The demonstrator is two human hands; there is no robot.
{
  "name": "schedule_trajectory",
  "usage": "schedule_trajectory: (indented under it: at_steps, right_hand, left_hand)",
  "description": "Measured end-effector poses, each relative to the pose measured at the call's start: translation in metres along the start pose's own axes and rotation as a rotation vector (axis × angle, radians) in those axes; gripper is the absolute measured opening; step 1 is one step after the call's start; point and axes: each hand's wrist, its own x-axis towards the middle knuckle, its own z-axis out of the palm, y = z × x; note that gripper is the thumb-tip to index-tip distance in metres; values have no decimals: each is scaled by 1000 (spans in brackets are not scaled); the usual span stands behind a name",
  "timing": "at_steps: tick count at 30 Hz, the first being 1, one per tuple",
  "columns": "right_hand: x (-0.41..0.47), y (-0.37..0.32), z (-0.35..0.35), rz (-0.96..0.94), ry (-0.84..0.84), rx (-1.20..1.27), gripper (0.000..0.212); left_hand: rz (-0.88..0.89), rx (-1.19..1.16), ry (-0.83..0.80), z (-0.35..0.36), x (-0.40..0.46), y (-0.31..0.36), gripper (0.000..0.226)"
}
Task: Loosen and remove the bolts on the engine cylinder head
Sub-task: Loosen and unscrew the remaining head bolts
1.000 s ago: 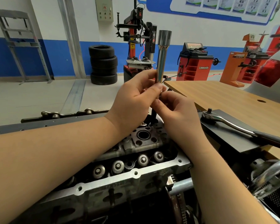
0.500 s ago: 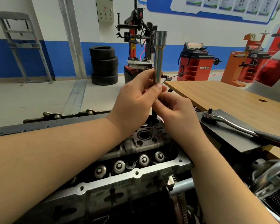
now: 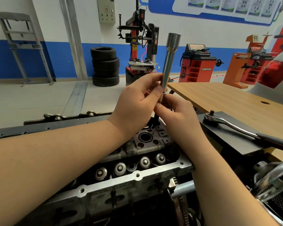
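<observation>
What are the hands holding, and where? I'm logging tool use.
Both hands, left hand and right hand, pinch the lower end of an upright long socket.

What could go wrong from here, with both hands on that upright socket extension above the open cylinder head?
1. The long socket extension is pinched only near its lower end by the left hand and right hand; top-heavy, it could tip or slip.
2. Anything dropped could fall into the open cylinder head, among the valve springs.
3. The ratchet lies apart on the black plate, so turning by fingers may lack torque.
</observation>
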Motion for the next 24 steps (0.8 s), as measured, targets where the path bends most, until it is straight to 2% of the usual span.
schedule_trajectory:
  at_steps: [3, 6, 10, 13, 17, 20, 24]
  right_hand:
    - [1, 2, 1, 7, 57, -37, 8]
    - [2, 6, 0, 14, 147, -50, 18]
    - [0, 4, 0, -39, 51, -65, 10]
    - [0, 2, -1, -31, 15, -48, 17]
    - [2, 2, -1, 9, 109, -20, 10]
    - [0, 3, -1, 7, 84, -28, 15]
    - [0, 1, -1, -24, 43, -57, 14]
  left_hand:
    - [43, 62, 11, 1, 0, 1, 31]
    - [67, 80, 41, 1, 0, 0, 33]
    - [-4, -47, 30, 1, 1, -1, 29]
    - [-43, -125, 32, 1, 0, 1, 23]
    - [39, 13, 35, 1, 0, 0, 28]
    - [100, 96, 62, 0, 1, 1, 31]
    - [9, -50, 6, 0, 0, 1, 27]
